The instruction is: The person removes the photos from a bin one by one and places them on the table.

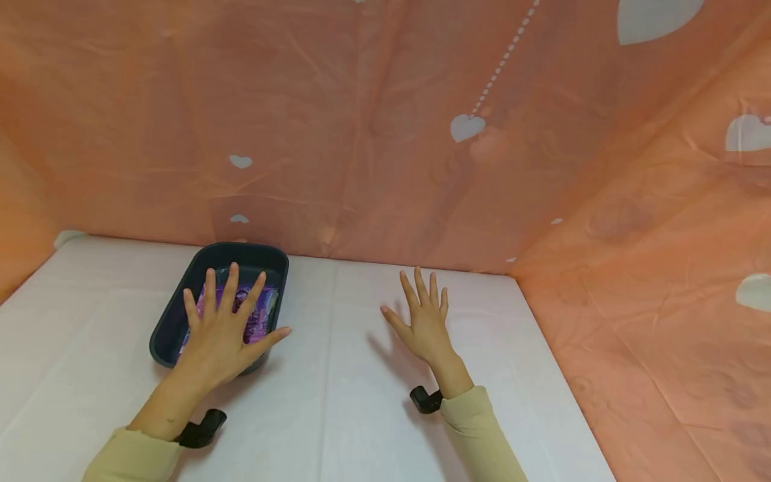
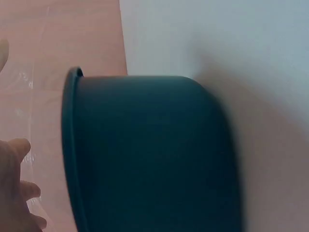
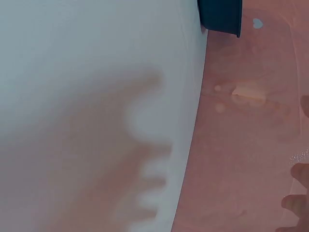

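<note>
My left hand (image 1: 218,341) hovers with spread fingers over a dark teal plastic tub (image 1: 158,338) at the left of the table. Inside the tub lies a purple and pink printed packet (image 1: 260,320), partly hidden behind the hand. In the left wrist view the tub's outer wall (image 2: 154,145) fills the middle, with fingertips (image 2: 19,147) at the left edge above its rim. To the right, my right hand (image 1: 426,328) is held over the white table, fingers spread, holding nothing. Its fingertips (image 3: 300,174) show at the right edge of the right wrist view.
A white cloth covers the table (image 1: 355,402). Orange sheeting (image 1: 361,134) with white hearts rises behind it, and more of it (image 1: 650,335) stands along the right side. Each wrist carries a black camera mount (image 1: 201,428). The tub stands close to the back edge.
</note>
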A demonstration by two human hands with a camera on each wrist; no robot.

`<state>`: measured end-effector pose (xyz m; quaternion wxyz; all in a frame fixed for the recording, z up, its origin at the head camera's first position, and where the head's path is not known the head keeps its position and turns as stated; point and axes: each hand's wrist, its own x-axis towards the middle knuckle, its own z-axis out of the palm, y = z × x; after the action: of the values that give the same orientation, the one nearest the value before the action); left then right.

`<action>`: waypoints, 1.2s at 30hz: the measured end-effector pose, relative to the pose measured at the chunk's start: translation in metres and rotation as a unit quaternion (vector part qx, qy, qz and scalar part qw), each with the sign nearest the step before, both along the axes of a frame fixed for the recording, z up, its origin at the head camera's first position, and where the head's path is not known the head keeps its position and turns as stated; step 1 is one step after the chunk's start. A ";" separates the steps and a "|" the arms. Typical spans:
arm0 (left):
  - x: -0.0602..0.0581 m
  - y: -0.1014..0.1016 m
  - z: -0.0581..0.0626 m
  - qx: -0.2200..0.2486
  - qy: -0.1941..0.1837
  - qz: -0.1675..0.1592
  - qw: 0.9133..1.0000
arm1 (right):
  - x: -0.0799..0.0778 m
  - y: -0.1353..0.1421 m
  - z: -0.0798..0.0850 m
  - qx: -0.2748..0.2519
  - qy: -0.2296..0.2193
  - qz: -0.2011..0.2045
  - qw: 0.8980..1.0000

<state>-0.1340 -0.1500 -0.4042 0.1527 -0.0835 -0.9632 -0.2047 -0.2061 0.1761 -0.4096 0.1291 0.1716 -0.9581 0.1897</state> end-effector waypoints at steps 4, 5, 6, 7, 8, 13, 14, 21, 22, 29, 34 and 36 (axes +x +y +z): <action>0.001 -0.006 -0.003 0.005 0.004 -0.006 1.000 | 0.000 -0.002 -0.001 -0.005 0.001 0.004 1.000; 0.001 -0.008 -0.004 0.004 0.008 -0.011 1.000 | 0.000 -0.003 -0.002 -0.006 0.001 0.006 1.000; 0.001 -0.010 -0.005 0.004 0.014 -0.018 1.000 | 0.000 -0.005 -0.002 -0.010 0.002 0.011 1.000; 0.001 -0.012 -0.006 0.004 0.022 -0.025 0.999 | 0.000 -0.006 -0.002 -0.016 0.003 0.017 1.000; 0.001 -0.014 -0.006 0.004 0.032 -0.031 0.999 | 0.000 -0.008 -0.002 -0.021 0.006 0.025 0.999; 0.001 -0.028 -0.009 0.022 0.106 -0.030 0.994 | 0.004 -0.022 0.000 -0.045 0.031 0.069 0.996; 0.001 -0.031 -0.010 0.031 0.122 -0.022 0.992 | 0.004 -0.026 0.000 -0.046 0.039 0.079 0.995; -0.001 -0.058 -0.015 0.065 0.190 0.012 0.980 | 0.004 -0.051 0.007 -0.029 0.082 0.134 0.987; -0.001 -0.062 -0.016 0.065 0.191 0.012 0.979 | 0.004 -0.054 0.008 -0.024 0.086 0.139 0.986; -0.003 -0.083 -0.022 0.064 0.140 0.034 0.987 | 0.003 -0.071 0.016 0.004 0.090 0.168 0.982; -0.004 -0.097 -0.025 0.063 0.119 0.043 0.990 | 0.001 -0.087 0.017 0.014 0.083 0.187 0.979; -0.006 -0.101 -0.027 0.068 0.112 0.043 0.990 | 0.001 -0.094 0.016 0.024 0.077 0.194 0.978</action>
<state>-0.1399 -0.2514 -0.4310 0.2738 -0.0535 -0.9266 -0.2520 -0.2054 0.0820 -0.3937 0.1593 0.3713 -0.8981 0.1740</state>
